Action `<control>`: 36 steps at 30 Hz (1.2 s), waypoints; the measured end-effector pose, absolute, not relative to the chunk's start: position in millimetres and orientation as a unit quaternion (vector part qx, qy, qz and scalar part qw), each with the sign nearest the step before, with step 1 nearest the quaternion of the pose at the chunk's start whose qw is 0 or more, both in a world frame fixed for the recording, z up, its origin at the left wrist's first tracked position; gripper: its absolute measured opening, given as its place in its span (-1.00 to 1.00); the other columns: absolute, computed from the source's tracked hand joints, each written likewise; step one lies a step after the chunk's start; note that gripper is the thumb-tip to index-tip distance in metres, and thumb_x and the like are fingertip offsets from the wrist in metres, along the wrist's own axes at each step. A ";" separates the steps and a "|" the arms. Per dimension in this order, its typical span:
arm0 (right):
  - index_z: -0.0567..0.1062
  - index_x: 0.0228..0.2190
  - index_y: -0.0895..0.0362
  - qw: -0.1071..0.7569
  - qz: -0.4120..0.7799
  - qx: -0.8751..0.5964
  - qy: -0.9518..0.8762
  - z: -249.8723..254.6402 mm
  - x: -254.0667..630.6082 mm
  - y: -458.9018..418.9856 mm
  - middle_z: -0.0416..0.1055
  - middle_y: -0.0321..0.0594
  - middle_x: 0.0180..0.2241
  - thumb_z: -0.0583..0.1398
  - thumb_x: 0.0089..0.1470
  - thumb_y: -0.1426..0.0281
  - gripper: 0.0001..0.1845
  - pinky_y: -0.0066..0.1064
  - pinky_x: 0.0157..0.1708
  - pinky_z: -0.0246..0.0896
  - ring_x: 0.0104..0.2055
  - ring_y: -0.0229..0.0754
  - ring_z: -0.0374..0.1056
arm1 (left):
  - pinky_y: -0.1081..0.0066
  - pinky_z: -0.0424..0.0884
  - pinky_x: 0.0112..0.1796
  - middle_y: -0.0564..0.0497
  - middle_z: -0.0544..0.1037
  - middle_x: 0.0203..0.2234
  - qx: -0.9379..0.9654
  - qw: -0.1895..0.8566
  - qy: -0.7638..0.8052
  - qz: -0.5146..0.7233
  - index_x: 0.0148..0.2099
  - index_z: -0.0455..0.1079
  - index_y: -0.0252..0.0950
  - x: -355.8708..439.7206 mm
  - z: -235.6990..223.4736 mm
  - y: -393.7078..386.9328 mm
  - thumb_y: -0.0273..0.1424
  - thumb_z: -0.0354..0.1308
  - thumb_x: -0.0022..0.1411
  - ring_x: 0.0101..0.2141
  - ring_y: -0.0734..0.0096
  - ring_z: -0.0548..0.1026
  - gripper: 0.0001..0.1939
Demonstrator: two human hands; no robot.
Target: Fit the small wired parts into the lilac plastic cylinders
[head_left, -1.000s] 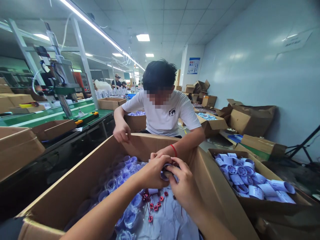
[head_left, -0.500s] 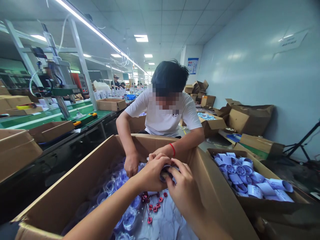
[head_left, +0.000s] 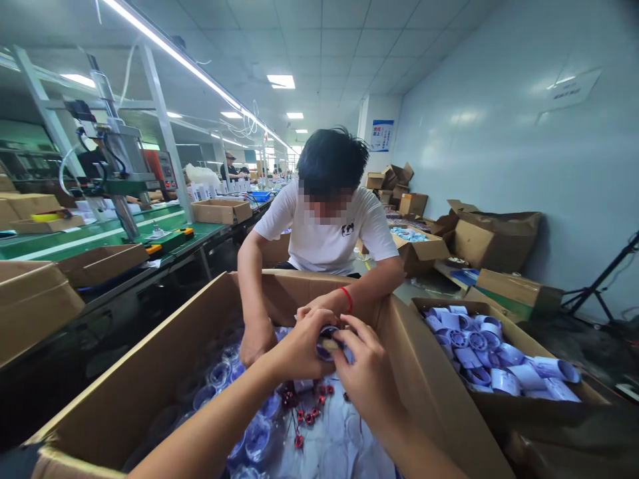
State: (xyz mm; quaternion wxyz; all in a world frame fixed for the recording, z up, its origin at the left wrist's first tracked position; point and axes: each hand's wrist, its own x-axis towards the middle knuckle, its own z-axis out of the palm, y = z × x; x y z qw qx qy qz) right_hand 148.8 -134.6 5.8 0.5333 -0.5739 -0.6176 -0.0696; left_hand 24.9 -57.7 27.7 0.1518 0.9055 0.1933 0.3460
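Left hand (head_left: 308, 340) is wrapping snugly round a lilac, cylindrical plastic cup (head_left: 325, 353), presumably steadying it; right hand (head_left: 368, 364) is resting half-curled at its rim, hold unclear, near the brown cardboard box's (head_left: 439, 372) far-right corner.

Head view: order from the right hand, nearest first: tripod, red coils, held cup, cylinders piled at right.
From the right hand:
1. Cup: at its fingertips, between both hands.
2. Red coils: below and left of it, apart from the hand.
3. Cylinders: piled off to the right.
4. Tripod: far right, beyond the cylinders.
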 end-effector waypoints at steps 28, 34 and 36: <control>0.43 -0.16 0.08 0.676 0.383 -0.430 -0.461 11.6 133.1 -126.4 0.46 -0.27 -0.08 0.04 -0.22 0.58 -0.49 -0.35 0.08 0.20 0.03 -0.19 0.33 | 0.28 0.28 -0.28 0.04 0.41 -0.52 0.905 0.054 0.173 0.385 -0.46 0.20 -0.23 41.4 29.6 -74.2 -0.55 0.03 -0.33 -0.39 0.31 0.34 -0.75; 0.44 -0.16 0.03 0.692 0.511 -0.397 -0.319 1.4 166.9 -98.4 0.50 -0.30 -0.28 0.23 -0.31 0.50 -0.46 -0.27 -0.17 0.35 -0.22 -0.15 0.40 | 0.20 0.37 -0.13 -0.13 0.38 -0.10 0.890 0.051 0.163 0.423 -0.03 0.21 -0.26 48.0 8.7 -52.9 -0.48 0.15 -0.05 -0.08 0.17 0.37 -0.53; 0.42 -0.23 0.00 0.739 0.491 -0.401 -0.227 -3.4 195.3 -90.8 0.48 -0.31 -0.30 0.23 -0.31 0.50 -0.53 -0.25 -0.29 0.37 -0.27 -0.15 0.42 | 0.21 0.37 -0.13 -0.18 0.32 -0.05 0.880 0.047 0.168 0.442 0.01 0.18 -0.27 45.9 1.3 -44.2 -0.43 0.14 0.06 -0.04 0.17 0.34 -0.57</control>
